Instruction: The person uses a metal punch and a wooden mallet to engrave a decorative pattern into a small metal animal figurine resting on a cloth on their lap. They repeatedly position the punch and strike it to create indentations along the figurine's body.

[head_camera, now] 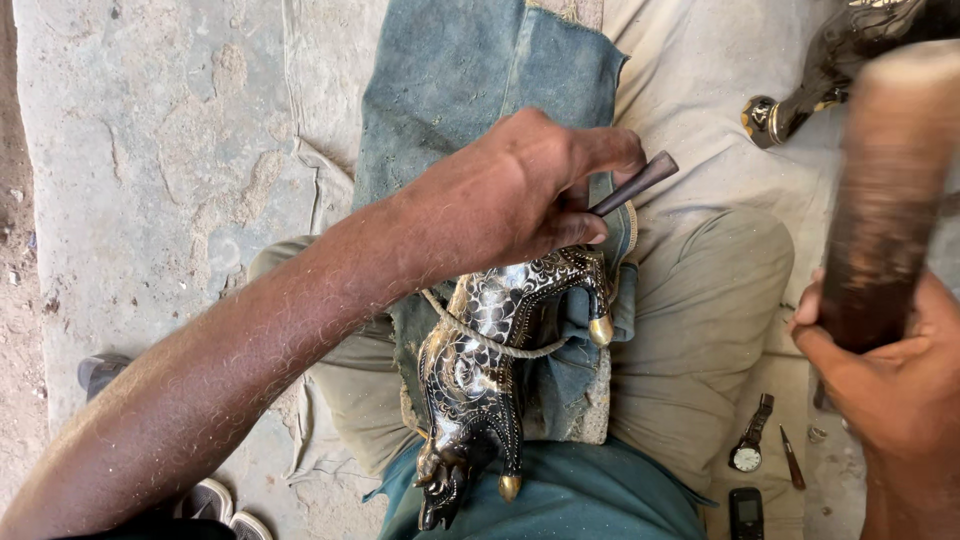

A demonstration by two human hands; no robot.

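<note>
Here the left hand (520, 190) has its fingers curled shut around a dark metal punch (633, 185), whose blunt end sticks out up and to the right past the knuckles; its working tip is hidden under the hand. Just below the hand lies a black animal figurine (490, 370) with fine silver patterning and brass-tipped hooves, stretched along the person's lap on a folded piece of blue denim (470, 70). A pale cord (480, 335) loops across the figurine's body. The right hand (890, 390) is at the right edge, fingers wrapped tight on the handle of a wooden mallet (885, 190), which rises blurred and large towards the camera, well apart from the punch.

Around the lap, a cream cloth (700, 110) covers the ground. On it, near the right knee, lie a wristwatch (748, 440), a small slim tool (791, 457) and a dark mobile phone (745, 513). Another dark figurine (830, 70) with a brass foot lies at the top right, partly behind the mallet. Bare concrete floor (150, 150) spreads on the left, with sandals (215, 500) at the bottom.
</note>
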